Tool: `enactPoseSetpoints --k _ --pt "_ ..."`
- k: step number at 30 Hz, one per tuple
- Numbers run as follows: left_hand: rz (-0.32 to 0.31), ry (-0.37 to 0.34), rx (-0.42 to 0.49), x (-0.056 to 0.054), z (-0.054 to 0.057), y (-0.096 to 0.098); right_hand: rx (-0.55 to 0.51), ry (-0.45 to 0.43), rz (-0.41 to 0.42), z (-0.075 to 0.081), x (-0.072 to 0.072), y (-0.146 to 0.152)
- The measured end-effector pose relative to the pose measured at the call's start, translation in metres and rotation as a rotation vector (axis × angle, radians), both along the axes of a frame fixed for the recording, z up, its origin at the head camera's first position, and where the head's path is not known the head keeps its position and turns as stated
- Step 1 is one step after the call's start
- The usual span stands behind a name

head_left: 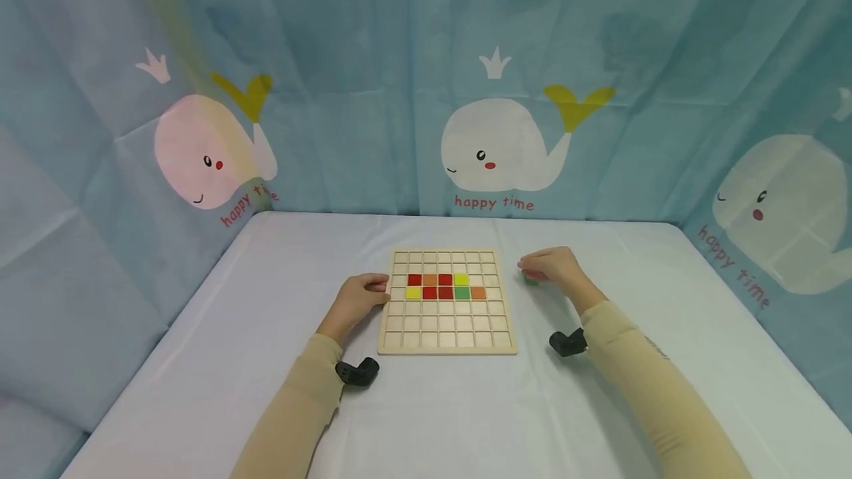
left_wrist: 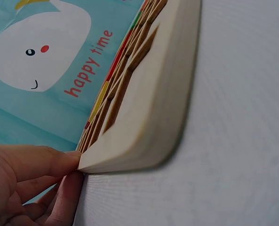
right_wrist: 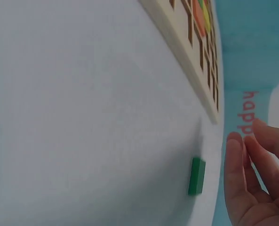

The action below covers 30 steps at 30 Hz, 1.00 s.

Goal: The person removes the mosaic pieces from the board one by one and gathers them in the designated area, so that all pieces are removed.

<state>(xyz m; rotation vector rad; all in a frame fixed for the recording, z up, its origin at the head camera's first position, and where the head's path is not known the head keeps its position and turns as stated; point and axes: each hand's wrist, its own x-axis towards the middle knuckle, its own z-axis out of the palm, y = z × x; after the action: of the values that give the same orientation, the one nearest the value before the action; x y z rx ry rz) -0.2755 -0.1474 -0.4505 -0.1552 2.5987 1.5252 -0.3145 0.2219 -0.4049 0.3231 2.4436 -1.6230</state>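
A square wooden grid board (head_left: 447, 342) lies on the table, with small colored tiles filling part of two neighboring rows. Red (head_left: 446, 293), yellow (head_left: 461, 279), orange (head_left: 478, 293) and green (head_left: 462, 293) squares show there. At the board's left edge my left hand (head_left: 358, 303) grips the rim between thumb and fingers; the left wrist view shows the pinch at a corner. Past the board's right side, my right hand (head_left: 554, 266) hovers with fingers loosely bent and nothing visible in them. Below it a green block (right_wrist: 196, 176) rests on the table, apart from the fingertips.
White cloth covers the table (head_left: 220, 361). A blue curtain (head_left: 373, 117) printed with whales surrounds the back and sides. A black wrist camera (head_left: 357, 372) sits on the left sleeve, another black camera (head_left: 568, 343) on the right.
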Motion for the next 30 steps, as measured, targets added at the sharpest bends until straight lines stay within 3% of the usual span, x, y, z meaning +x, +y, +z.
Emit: enactPoseSetpoints --k 11,18,30 --pt "0.018 -0.013 -0.008 0.000 0.001 0.002 0.009 -0.014 0.079 0.005 -0.001 -0.034" --pt "0.009 0.002 0.003 0.000 0.004 0.004 -0.069 -0.004 0.100 0.006 -0.002 -0.053" --pt "0.018 0.004 0.008 0.000 0.000 0.003 -0.013 -0.005 0.154 0.000 -0.005 -0.076"
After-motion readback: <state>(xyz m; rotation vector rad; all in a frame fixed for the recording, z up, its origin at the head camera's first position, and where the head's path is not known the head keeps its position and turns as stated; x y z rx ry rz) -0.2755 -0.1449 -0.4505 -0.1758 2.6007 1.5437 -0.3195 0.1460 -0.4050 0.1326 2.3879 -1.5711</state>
